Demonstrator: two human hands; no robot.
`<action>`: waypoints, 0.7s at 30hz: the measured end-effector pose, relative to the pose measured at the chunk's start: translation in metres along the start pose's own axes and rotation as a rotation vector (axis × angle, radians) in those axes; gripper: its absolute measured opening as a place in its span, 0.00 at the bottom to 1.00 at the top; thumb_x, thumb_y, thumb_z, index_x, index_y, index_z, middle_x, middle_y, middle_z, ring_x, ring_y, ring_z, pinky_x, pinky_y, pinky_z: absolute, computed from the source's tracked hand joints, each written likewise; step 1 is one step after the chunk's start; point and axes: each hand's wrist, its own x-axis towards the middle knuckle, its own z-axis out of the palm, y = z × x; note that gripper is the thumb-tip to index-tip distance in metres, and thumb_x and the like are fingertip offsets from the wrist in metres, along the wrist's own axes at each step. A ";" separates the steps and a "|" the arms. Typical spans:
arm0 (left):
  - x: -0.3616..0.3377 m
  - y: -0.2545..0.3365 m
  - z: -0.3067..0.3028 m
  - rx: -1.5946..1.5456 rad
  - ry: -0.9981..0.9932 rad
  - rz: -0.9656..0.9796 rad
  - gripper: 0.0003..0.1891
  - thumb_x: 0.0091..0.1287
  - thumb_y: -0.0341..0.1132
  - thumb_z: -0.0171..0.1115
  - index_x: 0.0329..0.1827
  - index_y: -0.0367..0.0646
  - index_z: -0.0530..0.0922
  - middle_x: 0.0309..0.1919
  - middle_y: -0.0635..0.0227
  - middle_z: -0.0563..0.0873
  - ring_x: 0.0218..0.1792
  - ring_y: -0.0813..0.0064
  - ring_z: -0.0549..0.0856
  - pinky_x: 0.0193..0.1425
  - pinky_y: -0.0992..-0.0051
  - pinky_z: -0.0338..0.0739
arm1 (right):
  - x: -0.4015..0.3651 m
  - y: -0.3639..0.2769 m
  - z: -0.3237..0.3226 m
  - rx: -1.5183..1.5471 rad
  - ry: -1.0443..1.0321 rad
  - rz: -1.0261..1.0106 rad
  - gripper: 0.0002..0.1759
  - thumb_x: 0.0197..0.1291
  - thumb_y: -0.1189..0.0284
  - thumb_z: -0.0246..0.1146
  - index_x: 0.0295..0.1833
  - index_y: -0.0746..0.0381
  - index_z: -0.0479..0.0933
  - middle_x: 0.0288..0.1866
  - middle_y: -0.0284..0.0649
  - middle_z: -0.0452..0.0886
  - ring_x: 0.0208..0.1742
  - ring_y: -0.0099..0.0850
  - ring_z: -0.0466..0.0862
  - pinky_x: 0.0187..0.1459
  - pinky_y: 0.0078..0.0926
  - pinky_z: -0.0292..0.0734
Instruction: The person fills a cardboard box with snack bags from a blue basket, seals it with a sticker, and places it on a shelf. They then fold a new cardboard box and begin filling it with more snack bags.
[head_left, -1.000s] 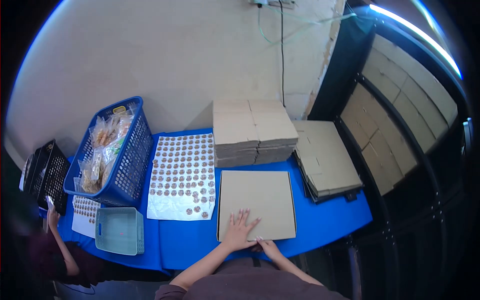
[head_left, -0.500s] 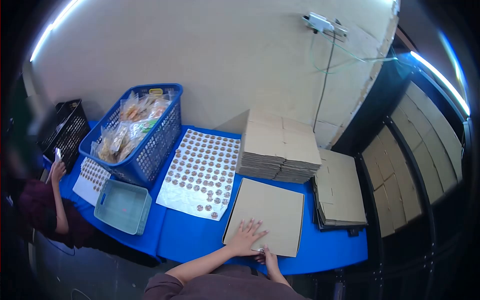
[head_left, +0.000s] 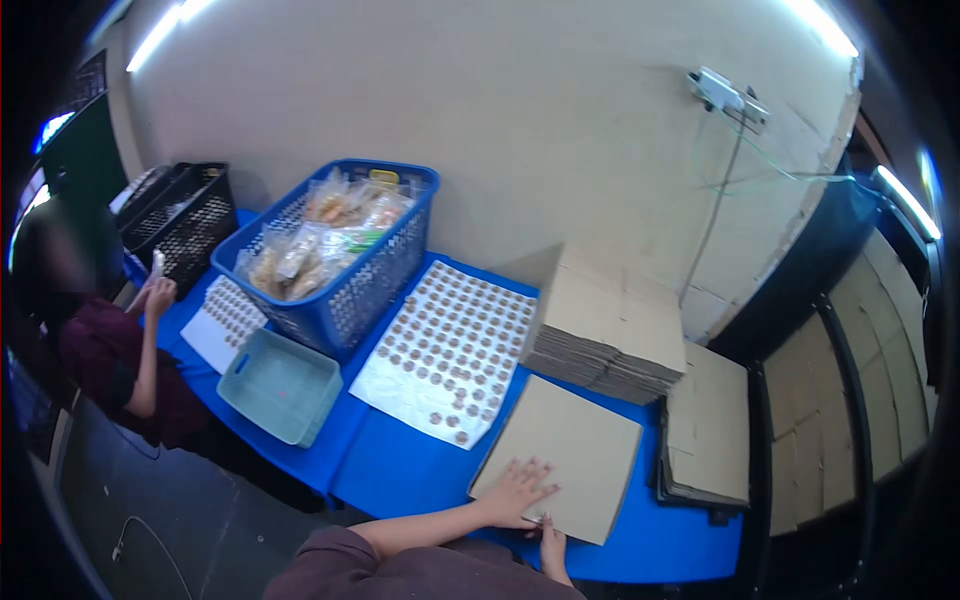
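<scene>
A flat, closed cardboard box (head_left: 575,440) lies on the blue-covered table in front of me. Spread out on its lid near the front edge is my left hand (head_left: 515,495), pressing flat with the fingers apart. My right hand (head_left: 552,545) is closed at the box's front edge, thumb upward; its other fingers are partly hidden. Just left of the box is a white sheet (head_left: 400,385) with rows of round brown stickers, some gaps at its near end.
Behind the box stands a tall stack of flat cardboard (head_left: 610,310); more cardboard (head_left: 710,420) lies at right. A blue basket (head_left: 385,270) of filled plastic bags and a grey-green bin (head_left: 285,390) stand left. A co-worker (head_left: 115,350) holds something small and pale beside black crates (head_left: 195,235).
My view has turned left, so the scene sits further right and more of the co-worker shows. Both hands stay at the box's front edge. The co-worker's hands have come together around the pale item.
</scene>
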 end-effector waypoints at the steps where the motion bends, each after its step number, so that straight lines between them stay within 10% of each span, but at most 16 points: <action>1: 0.001 0.003 -0.009 0.037 -0.061 -0.015 0.51 0.53 0.61 0.63 0.78 0.63 0.46 0.77 0.54 0.42 0.76 0.43 0.41 0.73 0.39 0.37 | 0.001 -0.002 0.003 -0.086 -0.016 -0.016 0.30 0.71 0.53 0.51 0.32 0.70 0.79 0.23 0.40 0.80 0.26 0.26 0.78 0.33 0.23 0.72; 21: 0.004 0.007 -0.006 -0.021 -0.006 -0.039 0.51 0.52 0.58 0.67 0.77 0.61 0.48 0.77 0.54 0.43 0.76 0.42 0.42 0.72 0.36 0.40 | 0.003 0.002 -0.010 -0.271 0.052 0.048 0.32 0.66 0.49 0.57 0.25 0.70 0.81 0.23 0.42 0.81 0.29 0.25 0.77 0.35 0.23 0.70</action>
